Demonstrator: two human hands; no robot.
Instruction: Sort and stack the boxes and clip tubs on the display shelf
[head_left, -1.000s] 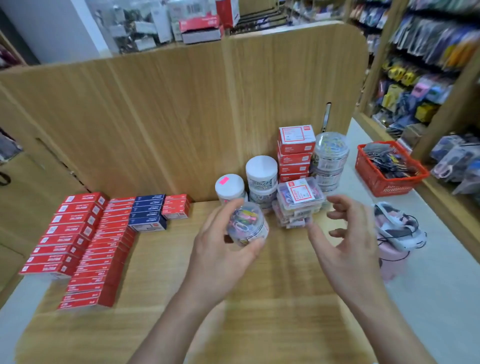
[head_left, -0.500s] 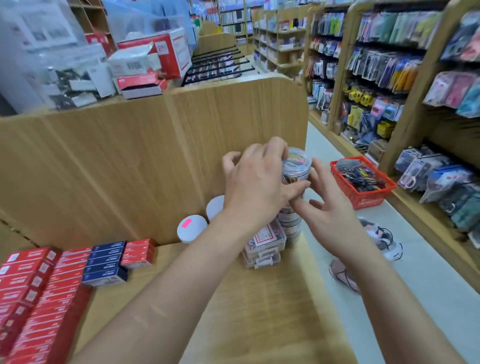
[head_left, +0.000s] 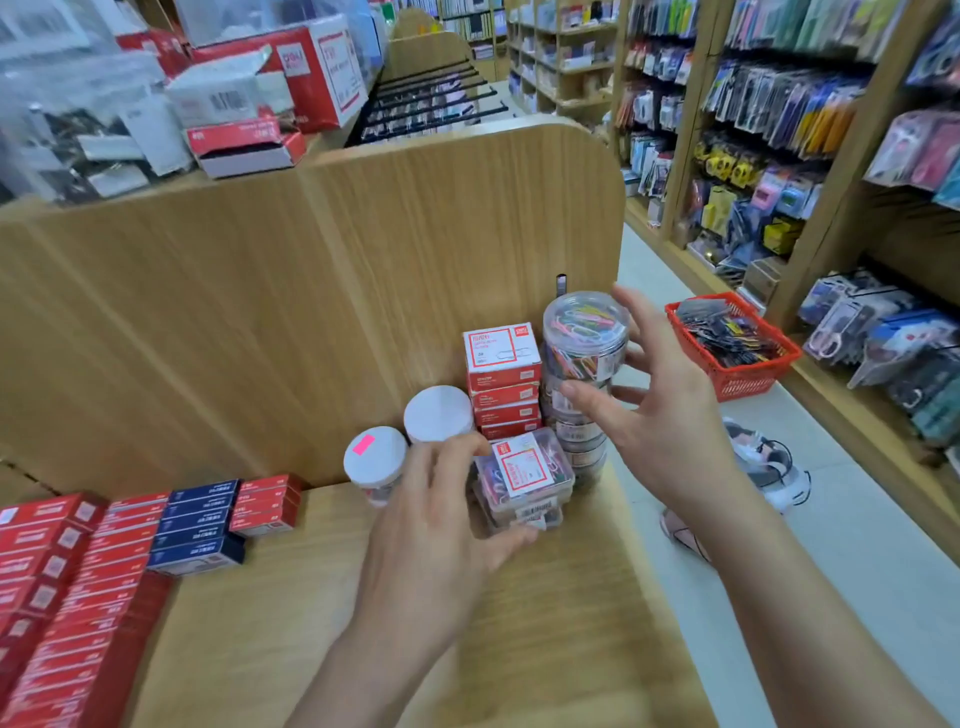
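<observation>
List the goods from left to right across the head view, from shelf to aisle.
rows of red boxes → blue boxes → short stack of red boxes → white-lidded tub with pink sticker → second white-lidded tub → stack of red-and-white boxes → stack of clear clip tubs → red basket

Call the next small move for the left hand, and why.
Probably close the left hand on the stack of flat clear clip boxes to square it. The top clip tub already sits on the tub stack, the right hand is spread beside it, and the left fingers and thumb flank the boxes.
</observation>
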